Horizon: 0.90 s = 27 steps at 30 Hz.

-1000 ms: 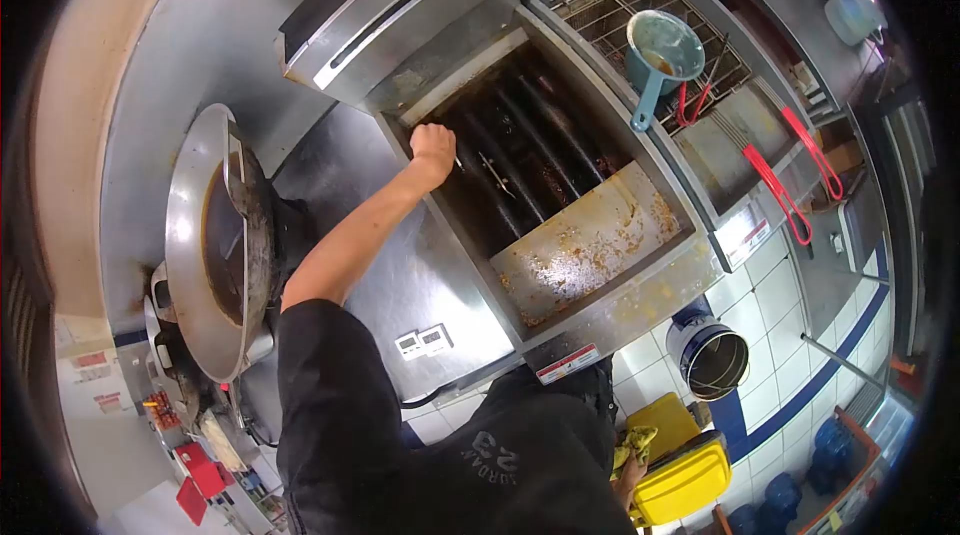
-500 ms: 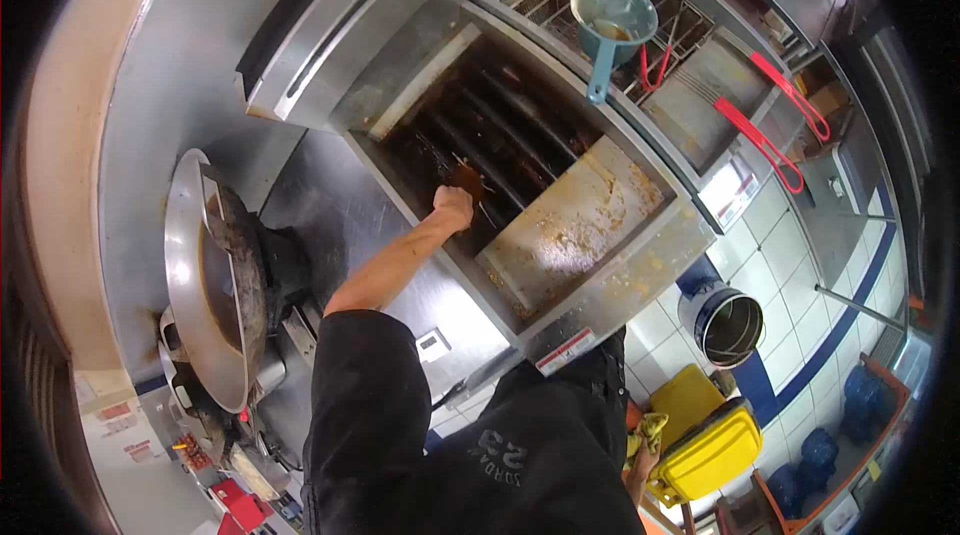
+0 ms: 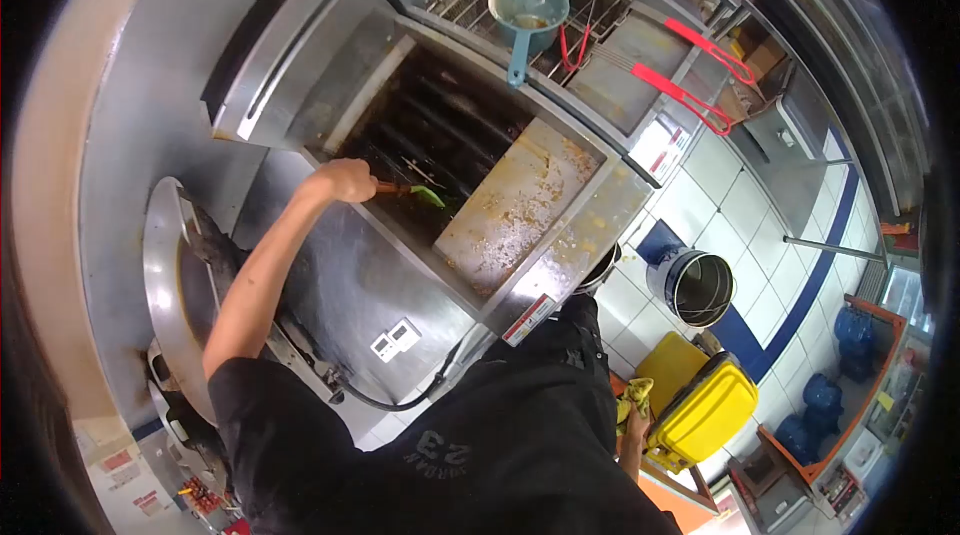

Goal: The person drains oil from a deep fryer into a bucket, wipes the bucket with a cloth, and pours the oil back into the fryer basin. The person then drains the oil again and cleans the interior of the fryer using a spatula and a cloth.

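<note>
My left hand [image 3: 348, 181] is closed around the brown handle of a small tool with a bright green end [image 3: 428, 196]. Whether that end is bristles or a blade I cannot make out. It sits over the near-left side of a fryer vat [image 3: 545, 290], whose dark bottom shows several thick tubes and brown residue. A sloping metal panel [image 3: 520, 205] inside the vat is spotted with brown crumbs and grease. Low at the right, my right hand [image 3: 636, 427] grips a yellow patterned cloth [image 3: 634, 397], beside my trousers.
A blue-grey dipper [image 3: 528, 10] rests on a wire rack [image 3: 465, 0] beyond the vat, near red-handled tools [image 3: 680, 95]. A large wok [image 3: 165, 270] stands at left. On the tiled floor are a metal bucket [image 3: 695, 287] and a yellow-lidded bin [image 3: 705, 415].
My left hand has drawn back from inside the vat towards its left rim, and the tool's green end now shows. The view has shifted. My right hand keeps hold of the cloth.
</note>
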Motion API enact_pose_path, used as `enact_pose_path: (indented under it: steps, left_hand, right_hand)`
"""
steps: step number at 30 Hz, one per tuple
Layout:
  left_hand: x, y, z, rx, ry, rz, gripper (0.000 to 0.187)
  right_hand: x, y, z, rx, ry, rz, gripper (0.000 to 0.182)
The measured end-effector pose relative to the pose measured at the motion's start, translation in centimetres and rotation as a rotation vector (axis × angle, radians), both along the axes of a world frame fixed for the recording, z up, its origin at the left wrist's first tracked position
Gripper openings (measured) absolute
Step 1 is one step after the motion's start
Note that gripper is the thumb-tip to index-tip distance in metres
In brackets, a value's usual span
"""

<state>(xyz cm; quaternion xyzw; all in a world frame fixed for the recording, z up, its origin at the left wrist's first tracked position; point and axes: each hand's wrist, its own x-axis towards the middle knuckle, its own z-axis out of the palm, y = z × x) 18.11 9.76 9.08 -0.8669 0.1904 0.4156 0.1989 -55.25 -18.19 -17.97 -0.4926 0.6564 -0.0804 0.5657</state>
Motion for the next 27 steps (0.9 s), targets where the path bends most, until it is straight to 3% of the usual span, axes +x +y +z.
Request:
enact_pose_path:
  steps: [9, 12, 15, 18, 20, 23, 25, 27]
  left_hand:
    - [-2.1, 3.5, -0.7, -0.322, 0.056, -0.013, 0.036]
    - [-7.2, 2.0, -1.5, -0.5, -0.052, 0.247, 0.034]
    - [-13.8, 0.6, -5.9, -0.733, -0.122, 0.393, 0.036]
    - [-20.1, -3.4, -8.9, -0.791, -0.254, 0.578, 0.035]
    - [-21.7, -4.9, -10.7, -0.801, -0.265, 0.62, 0.034]
    - [-22.9, -6.0, -11.8, -0.596, -0.262, 0.441, 0.033]
    - [-23.3, -5.7, -13.2, -0.682, -0.403, 0.223, 0.033]
    - [-23.4, -6.3, -12.7, -0.813, -0.394, 0.297, 0.032]
  right_hand:
    - [-0.3, -1.9, 0.2, 0.05, -0.231, -0.155, 0.034]
    - [0.1, -2.7, 0.9, 0.007, -0.146, -0.104, 0.031]
    - [0.3, -2.5, 0.2, -0.04, -0.226, -0.132, 0.028]
    - [0.8, -2.8, 0.9, -0.101, -0.166, -0.098, 0.031]
    - [4.9, -3.2, 6.1, -0.134, -0.167, -0.072, 0.037]
    - [10.2, -5.7, 10.9, -0.251, -0.109, 0.077, 0.043]
    - [16.6, -5.5, 16.6, -0.206, -0.267, 0.126, 0.038]
    - [22.6, -4.3, 22.1, -0.181, -0.323, 0.341, 0.033]
